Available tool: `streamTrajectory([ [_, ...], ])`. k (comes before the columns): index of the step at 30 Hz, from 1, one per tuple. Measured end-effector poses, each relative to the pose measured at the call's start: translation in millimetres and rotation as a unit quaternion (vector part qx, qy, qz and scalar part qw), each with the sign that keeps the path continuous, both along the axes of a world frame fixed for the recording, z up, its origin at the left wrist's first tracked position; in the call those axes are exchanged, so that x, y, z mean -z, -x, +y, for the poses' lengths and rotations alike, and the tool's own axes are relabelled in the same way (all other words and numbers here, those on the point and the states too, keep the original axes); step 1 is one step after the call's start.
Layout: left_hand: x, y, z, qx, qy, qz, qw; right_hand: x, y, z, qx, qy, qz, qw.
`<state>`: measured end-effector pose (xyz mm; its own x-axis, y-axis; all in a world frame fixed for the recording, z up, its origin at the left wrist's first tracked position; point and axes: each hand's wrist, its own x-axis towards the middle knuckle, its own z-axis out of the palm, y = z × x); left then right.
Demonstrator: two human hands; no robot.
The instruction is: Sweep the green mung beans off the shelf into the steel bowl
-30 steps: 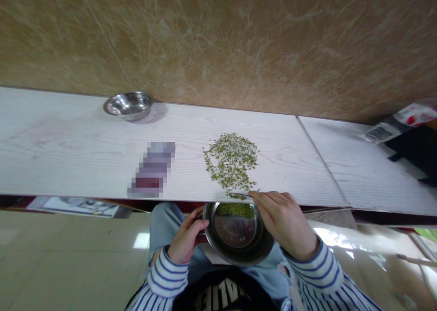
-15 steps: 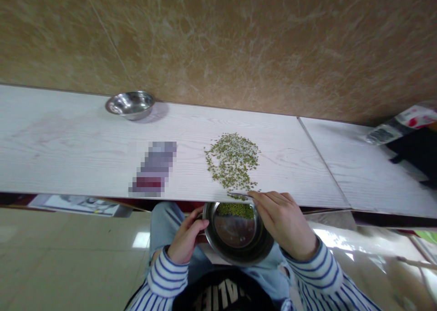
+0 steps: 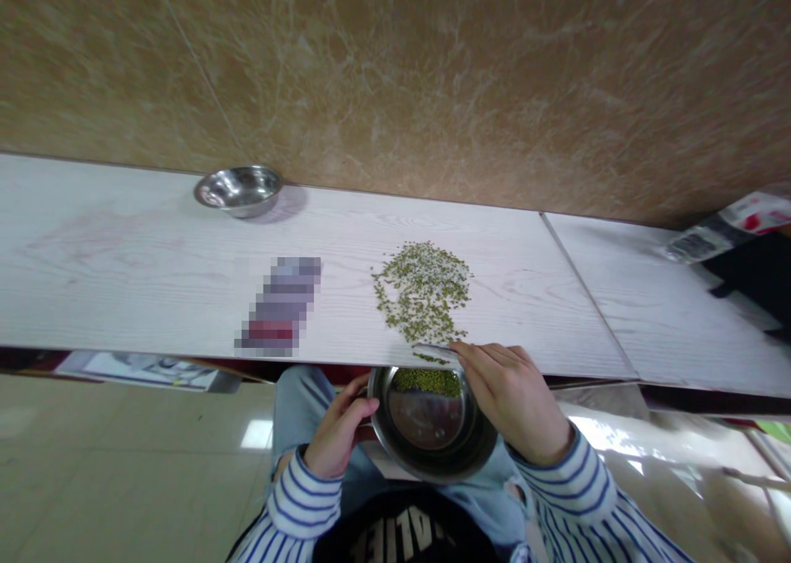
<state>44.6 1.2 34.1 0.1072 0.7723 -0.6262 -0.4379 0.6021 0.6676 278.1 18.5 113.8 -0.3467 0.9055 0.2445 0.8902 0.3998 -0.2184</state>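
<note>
My left hand [image 3: 342,425] is closed on the left side of a steel pot [image 3: 432,464], which sits below the table's front edge over my lap. Green beans [image 3: 426,382] gather at the far side inside it. My right hand [image 3: 510,394] grips a thin, flat metal utensil [image 3: 434,350]; its exact kind is unclear. The utensil lies low over the tabletop, pointing left. A short row of beans [image 3: 431,358] is between it and the edge, just above the pot. Beyond it spreads a pile of green beans mixed with small white grains [image 3: 426,287].
A steel bowl [image 3: 240,192] stands at the back left against the marbled wall [image 3: 395,77]. A pixelated, blurred-out item [image 3: 278,307] lies left of the pile on the white table [image 3: 124,258]. At the far right are a clear-and-red package [image 3: 710,233] and a black object [image 3: 757,270].
The utensil and my right hand have shifted slightly away from the table's edge, leaving the short row of beans more exposed. My left hand and the pot stay in place.
</note>
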Motion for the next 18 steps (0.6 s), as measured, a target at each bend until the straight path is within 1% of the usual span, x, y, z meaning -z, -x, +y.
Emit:
streamTrajectory([
  [6, 1.4, 0.8, -0.9, -0.003, -0.005, -0.001, 1.000, -0.3, 0.2, 0.4, -0.007, -0.005, -0.001, 1.000],
  [12, 1.2, 1.8, -2.3, 0.003, -0.007, 0.001, 1.000, -1.0, 0.4, 0.0, -0.013, 0.012, 0.003, 1.000],
  [18, 2.0, 2.8, -0.3, 0.003, -0.008, 0.007, 1.000, -0.9, 3.3, 2.2, -0.021, 0.006, 0.005, 1.000],
])
